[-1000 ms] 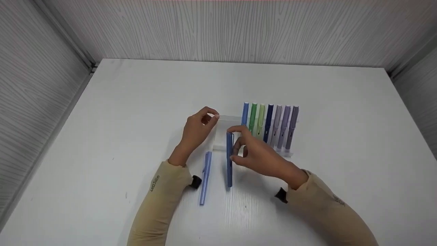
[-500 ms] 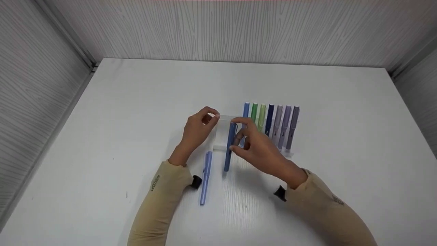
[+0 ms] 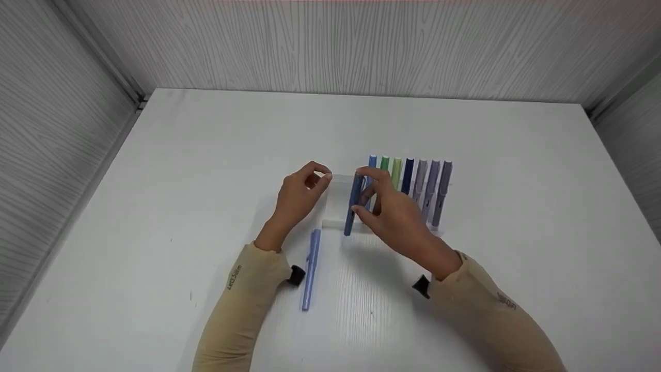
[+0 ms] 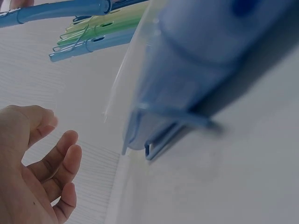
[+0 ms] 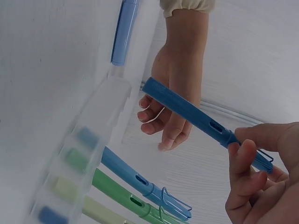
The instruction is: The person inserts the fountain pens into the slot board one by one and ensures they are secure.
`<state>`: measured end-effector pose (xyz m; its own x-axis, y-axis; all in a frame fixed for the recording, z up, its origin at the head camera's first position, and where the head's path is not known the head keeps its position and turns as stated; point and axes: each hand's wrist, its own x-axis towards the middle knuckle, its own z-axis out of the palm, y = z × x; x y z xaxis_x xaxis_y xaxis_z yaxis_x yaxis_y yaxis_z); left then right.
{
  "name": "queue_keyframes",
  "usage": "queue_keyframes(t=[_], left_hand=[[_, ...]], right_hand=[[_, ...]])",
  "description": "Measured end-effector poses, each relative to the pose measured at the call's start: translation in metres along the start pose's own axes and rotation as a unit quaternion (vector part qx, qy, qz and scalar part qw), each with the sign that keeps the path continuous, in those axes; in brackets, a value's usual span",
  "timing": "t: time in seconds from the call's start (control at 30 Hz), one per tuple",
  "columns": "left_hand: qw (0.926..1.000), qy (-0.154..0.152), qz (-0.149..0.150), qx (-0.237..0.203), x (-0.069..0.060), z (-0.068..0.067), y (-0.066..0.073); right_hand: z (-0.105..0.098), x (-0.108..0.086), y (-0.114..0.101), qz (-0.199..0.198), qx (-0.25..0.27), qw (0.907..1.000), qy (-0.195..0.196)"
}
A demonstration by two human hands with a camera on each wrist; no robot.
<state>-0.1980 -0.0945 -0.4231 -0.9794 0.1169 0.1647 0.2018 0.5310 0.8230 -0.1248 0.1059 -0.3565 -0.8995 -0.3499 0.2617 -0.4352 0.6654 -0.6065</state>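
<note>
In the head view my right hand (image 3: pixel 396 219) pinches a blue capped pen (image 3: pixel 352 206) near its cap, between thumb and fingers. The pen stands tilted over the left part of a clear pen rack (image 3: pixel 333 223); whether it touches the rack is unclear. My left hand (image 3: pixel 299 192) has thumb and index finger together on the rack's back left corner, holding it there. A lighter blue pen (image 3: pixel 311 271) lies on the table by the left wrist. In the right wrist view the held pen (image 5: pixel 187 112) shows its clip and barrel window.
Several pens stand in the rack's right part: blue (image 3: pixel 373 163), green (image 3: pixel 384 163), light green (image 3: pixel 396 173), navy (image 3: pixel 407 175) and purple shades (image 3: pixel 444 178). The white table (image 3: pixel 206 139) meets grey wood-grain panels (image 3: pixel 361 46) at the back and sides.
My right hand has carried the blue pen away from me and slightly right, from in front of the rack to over it. The left hand and the lighter blue pen stay put.
</note>
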Motion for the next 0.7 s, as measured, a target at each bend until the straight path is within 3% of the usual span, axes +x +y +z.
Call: queue_keyframes(t=[0.7], left_hand=[[0.9999,0.005,0.013,-0.001,-0.0004,0.0005,-0.0010]], right_hand=[[0.0063,0.0058,0.0072,0.001,-0.085,0.9950,0.052]])
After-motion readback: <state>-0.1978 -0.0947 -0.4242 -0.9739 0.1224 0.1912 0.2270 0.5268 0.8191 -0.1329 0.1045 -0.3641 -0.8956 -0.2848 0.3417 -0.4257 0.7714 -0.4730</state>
